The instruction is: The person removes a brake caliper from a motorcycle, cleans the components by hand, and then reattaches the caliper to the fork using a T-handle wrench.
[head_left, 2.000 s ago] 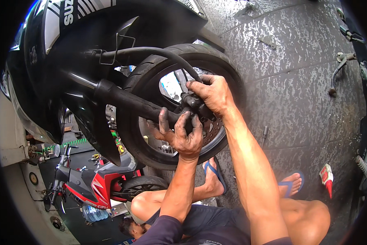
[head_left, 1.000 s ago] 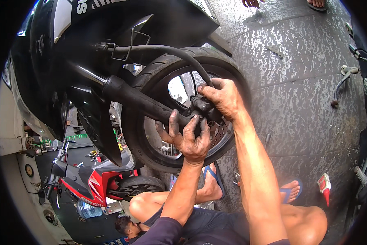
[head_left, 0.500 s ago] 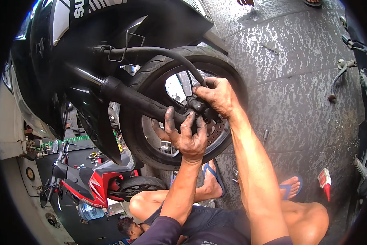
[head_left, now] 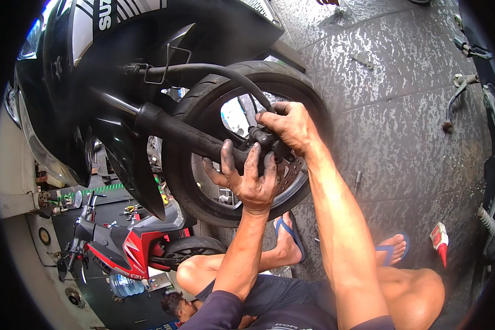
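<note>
Gripping the fork leg (head_left: 187, 135) at the front wheel (head_left: 203, 187) hub, left hand (head_left: 247, 179) wrapped around it, right hand (head_left: 291, 126) clamped on the brake caliper (head_left: 261, 137) just beside, wheel above the wet floor (head_left: 390, 121).

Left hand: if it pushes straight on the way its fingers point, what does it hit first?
Probably the fork leg: the left hand points up at it, fingertips already on or nearly on its lower end by the brake disc. Depth unclear.

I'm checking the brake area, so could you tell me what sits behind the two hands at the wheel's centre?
Behind the left hand and right hand a drilled brake disc and fork leg show; the hub and caliper are covered.
</note>
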Available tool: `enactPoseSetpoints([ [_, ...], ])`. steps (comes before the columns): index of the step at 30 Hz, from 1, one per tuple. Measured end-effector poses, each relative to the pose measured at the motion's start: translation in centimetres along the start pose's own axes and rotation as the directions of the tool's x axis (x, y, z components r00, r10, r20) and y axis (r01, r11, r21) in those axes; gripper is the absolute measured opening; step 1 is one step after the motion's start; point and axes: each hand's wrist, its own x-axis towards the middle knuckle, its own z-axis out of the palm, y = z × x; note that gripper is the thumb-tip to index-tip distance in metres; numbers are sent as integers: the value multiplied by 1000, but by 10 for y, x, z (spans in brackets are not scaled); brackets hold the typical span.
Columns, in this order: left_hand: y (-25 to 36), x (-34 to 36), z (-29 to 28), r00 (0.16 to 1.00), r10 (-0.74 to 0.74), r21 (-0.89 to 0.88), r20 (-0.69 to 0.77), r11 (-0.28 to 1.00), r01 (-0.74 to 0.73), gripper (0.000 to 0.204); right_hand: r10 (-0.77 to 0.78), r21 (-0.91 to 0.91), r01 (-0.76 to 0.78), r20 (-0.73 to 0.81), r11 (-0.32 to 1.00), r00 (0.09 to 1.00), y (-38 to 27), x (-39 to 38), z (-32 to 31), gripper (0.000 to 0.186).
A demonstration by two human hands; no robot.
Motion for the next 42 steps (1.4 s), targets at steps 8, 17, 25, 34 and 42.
enactPoseSetpoints([
  [8, -2, -3, 1, 1000, -4, 16, 2, 1000, 4, 29, -50, -31, 48, -54, 998, 997, 5, 0, 2, 41],
  [17, 6, 6, -2, 999, 36, 33, 31, 999, -37, 29, -34, -19, 34, -28, 999, 999, 5, 3, 0, 41],
  [25, 1, 0, 1, 1000, 7, 24, -27, 1000, -6, 26, -49, -21, 48, -43, 999, 998, 5, 0, 0, 43],
  [34, 3, 3, 0, 999, 40, 30, -12, 999, -39, 27, -30, -54, 31, 8, 998, 1000, 3, 1, -2, 35],
  [42, 1, 4, -4, 999, 46, 14, 28, 999, -46, 27, -31, -61, 32, 9, 998, 999, 1, 1, -2, 37],
])
